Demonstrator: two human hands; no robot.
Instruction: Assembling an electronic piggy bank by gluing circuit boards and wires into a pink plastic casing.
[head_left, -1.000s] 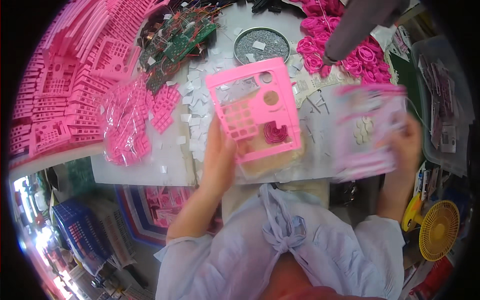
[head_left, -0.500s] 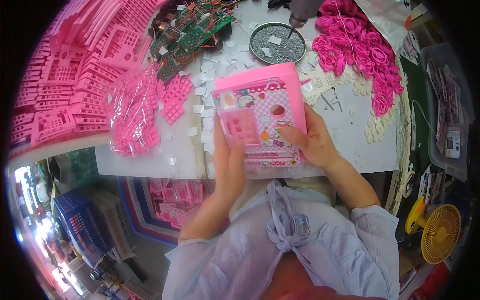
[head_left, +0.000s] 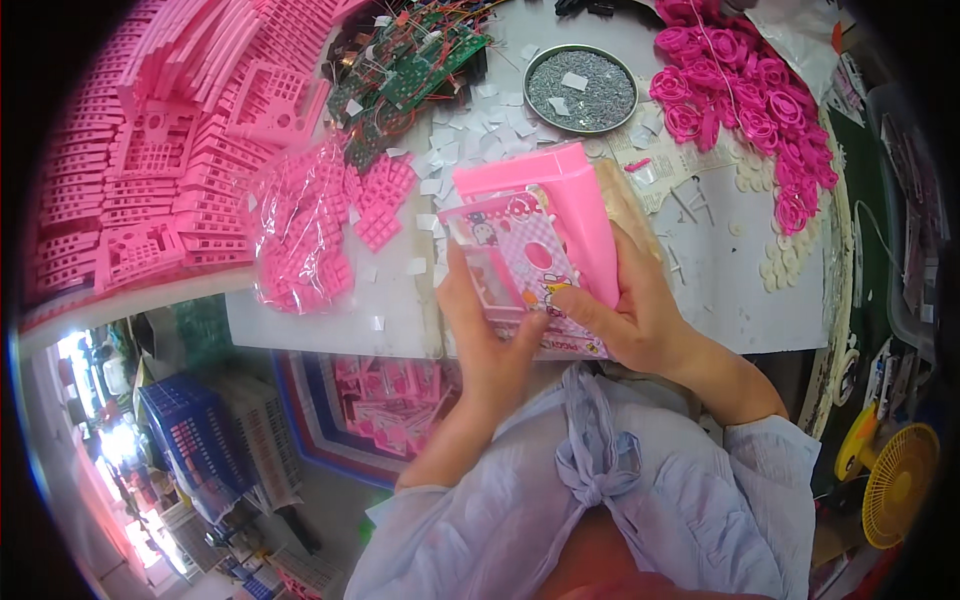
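Note:
Both hands hold a pink plastic case [head_left: 590, 225] above the table's front edge, with a printed, checkered front panel [head_left: 525, 235] over it. The panel has cut-outs, including a round hole, and sits tilted against the case. My left hand [head_left: 488, 340] grips the panel's left side, its thumb on the lower part and its fingers along the edge. My right hand [head_left: 650, 315] wraps round the case's right side, with the thumb pressed on the panel's face. The fingers behind the case are hidden.
Stacked pink frames [head_left: 150, 150] and a clear bag of pink keypads [head_left: 295, 230] lie at left. Green circuit boards [head_left: 420, 70], a round tin of screws [head_left: 585, 95] and magenta plastic rings [head_left: 740, 90] are at the back. A yellow fan [head_left: 900, 485] stands at lower right.
The case and panel have turned and the panel now shows more edge-on. The whole scene has shifted right in view, and the hanging screwdriver over the tin is out of sight.

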